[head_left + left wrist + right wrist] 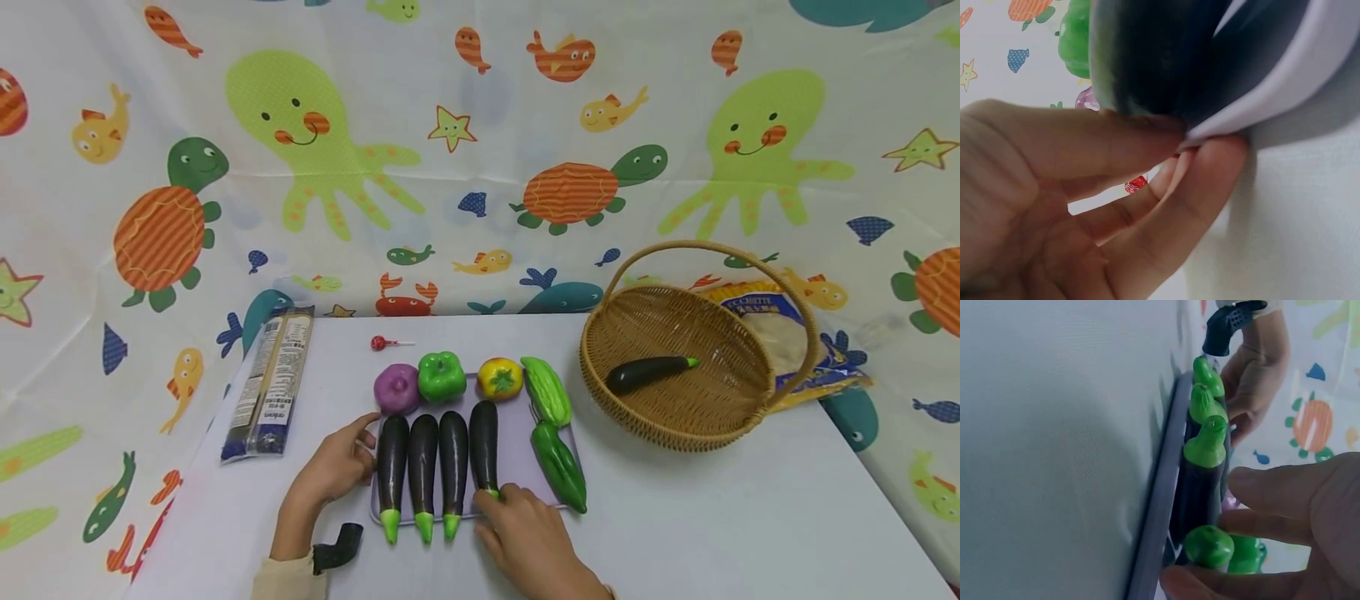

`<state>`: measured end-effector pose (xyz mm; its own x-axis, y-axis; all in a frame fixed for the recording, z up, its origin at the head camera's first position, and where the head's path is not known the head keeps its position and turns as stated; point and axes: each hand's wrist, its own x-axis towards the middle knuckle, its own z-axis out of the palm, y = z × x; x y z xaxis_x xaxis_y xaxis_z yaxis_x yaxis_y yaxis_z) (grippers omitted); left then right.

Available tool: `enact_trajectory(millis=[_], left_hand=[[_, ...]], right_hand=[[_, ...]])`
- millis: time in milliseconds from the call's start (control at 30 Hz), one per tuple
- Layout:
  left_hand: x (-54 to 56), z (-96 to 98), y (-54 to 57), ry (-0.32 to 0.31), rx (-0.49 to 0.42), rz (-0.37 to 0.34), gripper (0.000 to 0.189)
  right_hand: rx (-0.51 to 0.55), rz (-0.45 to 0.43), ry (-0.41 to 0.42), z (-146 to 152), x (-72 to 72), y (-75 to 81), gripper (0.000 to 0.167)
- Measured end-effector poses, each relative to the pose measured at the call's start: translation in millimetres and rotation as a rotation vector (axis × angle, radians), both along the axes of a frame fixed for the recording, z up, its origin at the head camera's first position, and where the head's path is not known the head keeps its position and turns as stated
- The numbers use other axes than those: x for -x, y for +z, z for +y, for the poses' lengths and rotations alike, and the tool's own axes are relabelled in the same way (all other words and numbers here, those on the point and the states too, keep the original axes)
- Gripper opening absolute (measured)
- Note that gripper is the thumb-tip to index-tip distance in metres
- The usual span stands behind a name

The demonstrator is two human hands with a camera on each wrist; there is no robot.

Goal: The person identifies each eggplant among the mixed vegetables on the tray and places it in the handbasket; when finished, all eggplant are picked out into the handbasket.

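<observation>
A lilac tray lies on the table. On it, three eggplants stand side by side at the left, with a fourth eggplant a little apart. My left hand is at the tray's left edge; the left wrist view shows its thumb and fingers pinching the tray rim. My right hand is at the fourth eggplant's green stem end. Its fingers are spread about that end, and its thumb stands apart from it. Another eggplant lies in a wicker basket.
Along the tray's back and right are a purple onion-like vegetable, a green bell pepper, a yellow-red one, a bumpy green gourd and a long green pepper. A lollipop, noodle packet and pasta bag lie around.
</observation>
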<state>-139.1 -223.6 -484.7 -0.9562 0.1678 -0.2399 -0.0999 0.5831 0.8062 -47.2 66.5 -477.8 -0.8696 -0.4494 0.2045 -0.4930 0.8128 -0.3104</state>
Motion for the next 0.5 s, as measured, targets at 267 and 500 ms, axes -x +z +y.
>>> enact_trajectory(millis=[267,500], left_hand=[[0.3,-0.1,-0.4,0.004,0.008,-0.003,0.074],[-0.5,0.2,-0.2,0.005,0.005,-0.004,0.073]], right_hand=[[0.043,0.182,-0.050,-0.2,-4.9,-3.3,0.031],[0.089,0.386,-0.130,-1.1,-2.0,-6.1,0.028]])
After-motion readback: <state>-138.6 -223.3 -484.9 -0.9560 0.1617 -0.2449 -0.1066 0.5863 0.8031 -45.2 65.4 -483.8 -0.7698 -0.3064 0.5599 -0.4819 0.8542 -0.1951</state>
